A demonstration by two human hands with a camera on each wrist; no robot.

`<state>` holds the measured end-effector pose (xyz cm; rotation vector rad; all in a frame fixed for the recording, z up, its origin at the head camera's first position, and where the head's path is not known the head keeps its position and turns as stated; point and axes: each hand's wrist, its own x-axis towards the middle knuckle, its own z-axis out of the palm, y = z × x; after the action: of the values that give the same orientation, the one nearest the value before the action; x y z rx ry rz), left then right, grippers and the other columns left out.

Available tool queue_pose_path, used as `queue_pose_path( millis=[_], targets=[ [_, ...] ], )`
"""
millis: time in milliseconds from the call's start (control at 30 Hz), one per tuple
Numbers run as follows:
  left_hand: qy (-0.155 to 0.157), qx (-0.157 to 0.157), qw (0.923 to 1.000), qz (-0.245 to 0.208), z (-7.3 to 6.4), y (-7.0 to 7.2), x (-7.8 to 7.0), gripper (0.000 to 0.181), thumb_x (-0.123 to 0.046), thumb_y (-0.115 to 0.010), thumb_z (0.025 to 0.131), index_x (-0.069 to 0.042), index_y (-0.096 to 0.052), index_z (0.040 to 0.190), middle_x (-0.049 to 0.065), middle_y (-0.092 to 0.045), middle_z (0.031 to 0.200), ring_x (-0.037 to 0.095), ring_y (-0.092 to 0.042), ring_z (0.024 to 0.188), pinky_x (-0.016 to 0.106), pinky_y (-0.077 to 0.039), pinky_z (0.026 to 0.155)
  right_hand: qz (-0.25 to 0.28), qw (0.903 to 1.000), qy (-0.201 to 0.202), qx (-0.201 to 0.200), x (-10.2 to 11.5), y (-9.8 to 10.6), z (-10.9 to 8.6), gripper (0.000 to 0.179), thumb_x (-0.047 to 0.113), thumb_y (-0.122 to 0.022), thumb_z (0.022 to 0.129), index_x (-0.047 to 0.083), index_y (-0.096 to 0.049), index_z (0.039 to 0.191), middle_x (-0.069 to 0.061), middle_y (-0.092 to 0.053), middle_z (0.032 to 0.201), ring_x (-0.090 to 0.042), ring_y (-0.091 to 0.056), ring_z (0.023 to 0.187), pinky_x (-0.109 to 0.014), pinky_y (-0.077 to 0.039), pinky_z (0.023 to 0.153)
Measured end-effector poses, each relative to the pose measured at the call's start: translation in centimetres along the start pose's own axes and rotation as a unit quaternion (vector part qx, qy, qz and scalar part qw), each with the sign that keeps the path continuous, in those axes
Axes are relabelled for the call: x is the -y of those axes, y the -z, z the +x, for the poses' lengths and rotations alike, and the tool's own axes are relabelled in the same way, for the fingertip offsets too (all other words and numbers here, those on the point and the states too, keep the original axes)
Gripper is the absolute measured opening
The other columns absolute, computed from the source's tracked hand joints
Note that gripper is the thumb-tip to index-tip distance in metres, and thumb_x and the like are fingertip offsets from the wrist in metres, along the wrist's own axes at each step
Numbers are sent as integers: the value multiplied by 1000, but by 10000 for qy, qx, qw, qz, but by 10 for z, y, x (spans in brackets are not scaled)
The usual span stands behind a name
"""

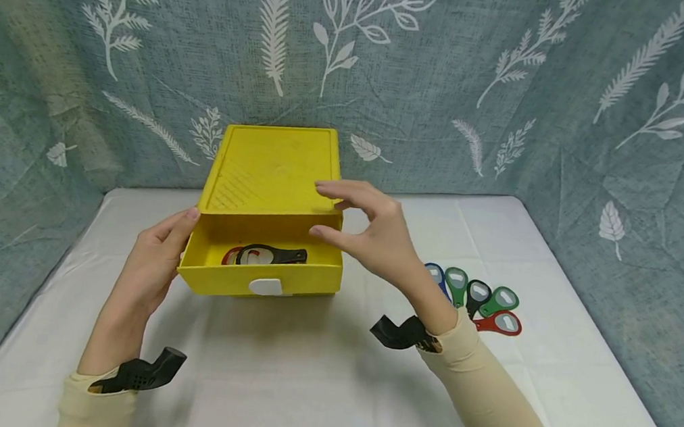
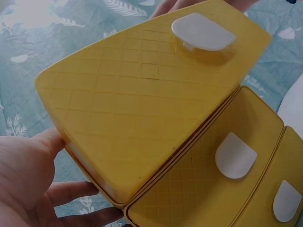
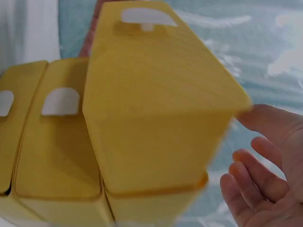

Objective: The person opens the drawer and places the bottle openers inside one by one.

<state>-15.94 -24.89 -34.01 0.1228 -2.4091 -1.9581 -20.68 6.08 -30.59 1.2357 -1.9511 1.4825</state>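
My left hand (image 1: 155, 251), fingers straight, touched box (image 1: 279, 167) at nine o'clock; right hand (image 1: 380, 227), spread, at three. Drawer (image 1: 204, 279) seemed light, stiff; handle (image 1: 265, 286) best grip.

text: none legible | labels: none | brands: none | numbers: none | signs: none readable

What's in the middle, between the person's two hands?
A yellow drawer unit, its top drawer pulled open, stands between the left hand and the right hand. The head view shows it.
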Motion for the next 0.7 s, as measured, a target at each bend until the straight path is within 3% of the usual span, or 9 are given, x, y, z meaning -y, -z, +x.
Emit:
queue_pose_path(
  millis=[133, 267, 400, 533, 700],
  targets=[
    [-47, 50, 10000, -24, 1, -2, 1, 73, -55, -49, 98, -7, -39, 151, 18, -38, 148, 23, -44, 122, 13, -49, 81, 126, 9976, -366, -571, 13, 20, -15, 39, -15, -77, 77, -10, -67, 114, -17, -66, 116, -26, -60, 105, -43, -53, 86],
    [-42, 99, 9998, -146, 2, -2, 2, 74, -54, -50, 98, -5, -37, 152, 19, -35, 149, 23, -44, 121, 13, -51, 79, 81, 9922, -904, -854, 20, 41, -34, 28, -17, -72, 81, -12, -68, 108, -22, -68, 105, -26, -63, 97, -45, -53, 84],
    [-22, 151, 9992, -375, 2, 1, 4, 73, -51, -52, 98, -5, -36, 152, 17, -36, 148, 19, -47, 115, 14, -52, 76, -184, 9829, -1603, -893, 0, 64, -61, 17, -7, -72, 86, -5, -72, 102, -15, -71, 98, -22, -65, 90, -35, -54, 81],
    [-45, 179, 9974, -697, 1, 1, 6, 70, -47, -54, 99, -4, -37, 152, 12, -41, 141, 14, -52, 107, 16, -53, 74, -586, 9624, -2528, -800, -30, 83, -91, 15, 9, -75, 89, 5, -75, 103, -6, -72, 99, -19, -65, 90, -30, -54, 79],
    [-43, 129, 9968, -792, 1, 1, 6, 69, -47, -54, 98, -5, -38, 151, 11, -43, 139, 12, -53, 105, 16, -53, 73, -674, 9283, -3563, -823, -57, 91, -120, 22, 19, -76, 89, 2, -75, 103, -8, -71, 98, -23, -66, 87, -30, -55, 74]
  ],
)
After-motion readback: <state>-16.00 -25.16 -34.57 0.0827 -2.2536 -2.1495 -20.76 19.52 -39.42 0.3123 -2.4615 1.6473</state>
